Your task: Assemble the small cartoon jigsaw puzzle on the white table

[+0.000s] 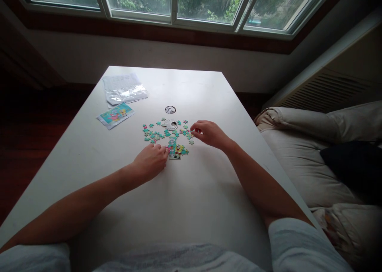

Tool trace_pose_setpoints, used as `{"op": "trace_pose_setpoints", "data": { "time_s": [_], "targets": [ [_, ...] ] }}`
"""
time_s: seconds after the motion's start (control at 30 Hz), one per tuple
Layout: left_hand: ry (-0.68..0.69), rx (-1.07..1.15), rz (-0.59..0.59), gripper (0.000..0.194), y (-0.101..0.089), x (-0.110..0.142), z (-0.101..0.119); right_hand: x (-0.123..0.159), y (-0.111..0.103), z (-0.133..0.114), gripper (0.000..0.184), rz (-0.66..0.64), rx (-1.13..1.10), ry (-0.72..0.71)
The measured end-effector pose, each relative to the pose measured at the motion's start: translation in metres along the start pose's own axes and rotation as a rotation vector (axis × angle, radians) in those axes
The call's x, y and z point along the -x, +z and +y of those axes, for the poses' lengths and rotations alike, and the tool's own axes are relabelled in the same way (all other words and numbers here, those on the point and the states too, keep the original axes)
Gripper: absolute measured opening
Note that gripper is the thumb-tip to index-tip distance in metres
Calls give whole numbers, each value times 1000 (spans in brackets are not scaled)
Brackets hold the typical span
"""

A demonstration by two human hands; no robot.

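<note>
A partly joined jigsaw puzzle (178, 149) with cartoon figures lies on the white table. My left hand (151, 160) rests palm down at its left side, fingers loosely bent and slightly apart, fingertips touching its edge. Loose teal puzzle pieces (153, 136) are scattered beyond the joined part. To the right, my right hand (210, 132) hovers by the right-hand pieces, thumb and forefinger curled together in a pinch. Whatever sits between those fingertips is too small to make out.
A round hole cover (171, 124) is among the pieces, behind it a round table opening (170, 110). A colourful picture sheet (116, 115) and a clear plastic bag (125, 89) lie at the back left. On the right stands a pale sofa (292, 152); windows are ahead.
</note>
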State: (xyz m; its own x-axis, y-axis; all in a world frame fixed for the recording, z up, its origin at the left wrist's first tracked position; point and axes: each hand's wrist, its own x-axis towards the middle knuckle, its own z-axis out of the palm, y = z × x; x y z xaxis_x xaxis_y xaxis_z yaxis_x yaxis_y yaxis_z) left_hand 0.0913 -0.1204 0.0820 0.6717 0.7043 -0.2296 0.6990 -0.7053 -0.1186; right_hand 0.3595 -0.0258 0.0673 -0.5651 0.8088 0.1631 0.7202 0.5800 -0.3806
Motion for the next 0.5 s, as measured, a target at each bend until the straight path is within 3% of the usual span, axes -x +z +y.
{"op": "trace_pose_setpoints", "data": {
  "time_s": [0.13,0.23,0.37,0.5],
  "targets": [
    [-74,-18,-33,40,2,3,15,14,-17,8,12,-91,206,213],
    [-107,-10,-38,44,3,4,20,23,-3,7,16,-99,307,295],
    [-126,-26,-30,48,8,3,21,28,25,-2,17,25,371,268],
    [-135,-35,-19,50,13,3,21,32,37,-7,12,83,371,254]
  ]
}}
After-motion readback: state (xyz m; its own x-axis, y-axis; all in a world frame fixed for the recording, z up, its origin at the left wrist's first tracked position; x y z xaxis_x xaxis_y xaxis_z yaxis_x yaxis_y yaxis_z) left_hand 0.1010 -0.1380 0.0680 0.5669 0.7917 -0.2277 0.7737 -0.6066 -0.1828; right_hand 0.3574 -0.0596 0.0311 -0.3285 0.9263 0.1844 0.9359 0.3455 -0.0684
